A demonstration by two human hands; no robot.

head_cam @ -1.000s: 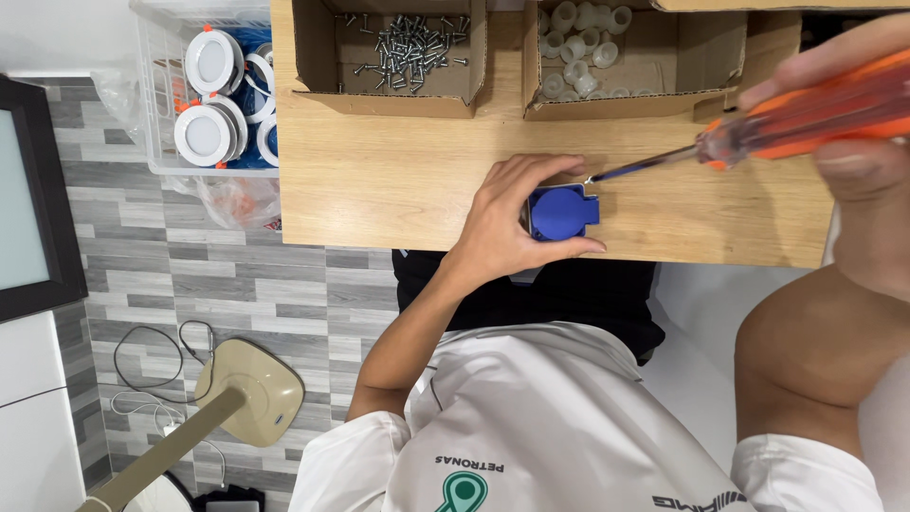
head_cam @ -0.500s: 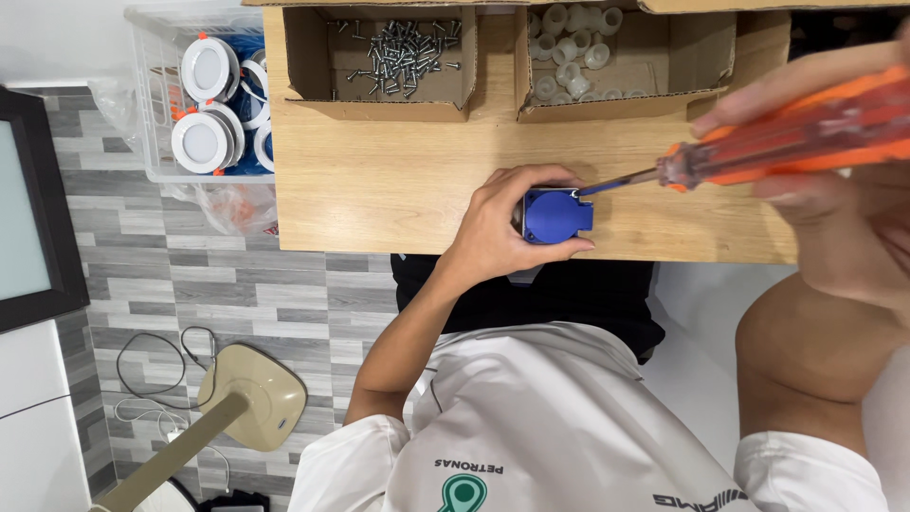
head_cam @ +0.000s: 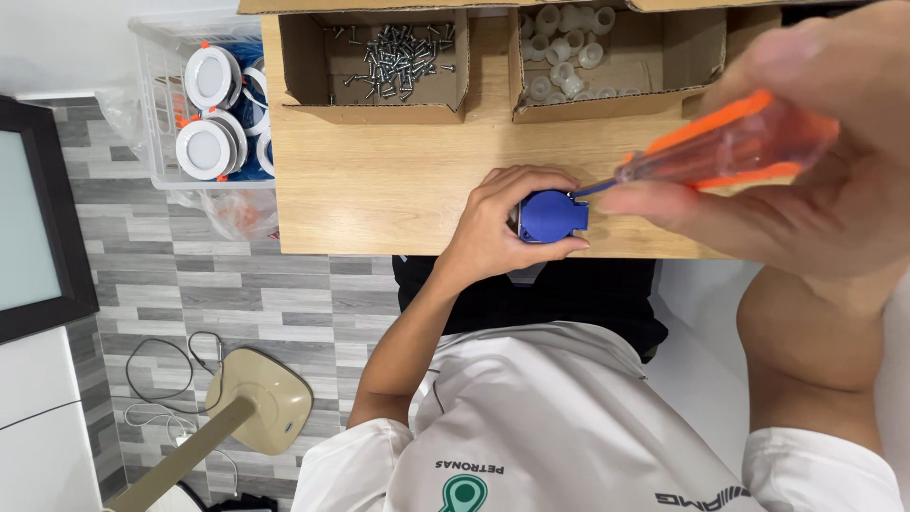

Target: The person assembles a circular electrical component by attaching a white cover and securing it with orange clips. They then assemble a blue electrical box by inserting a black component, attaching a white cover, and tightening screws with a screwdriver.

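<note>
Wooden bench (head_cam: 379,190) over grey tiled floor, seen from above. Left hand (head_cam: 493,228) is wrapped tight round a blue plug (head_cam: 553,215), pinning it on the bench near the front edge, prob. so it can't twist. Right hand (head_cam: 815,171), close to the cam and blurred, is closed round an orange-handled screwdriver (head_cam: 730,152); the shaft slants down w/ its tip at the plug's top, just beside the left fingers. Beyond the plug: a cardboard box of screws (head_cam: 393,62) and a box of white plastic caps (head_cam: 569,47), both near, likely kept in reach. Well off to the side, a clear bin of round white lamps (head_cam: 204,114).
</note>
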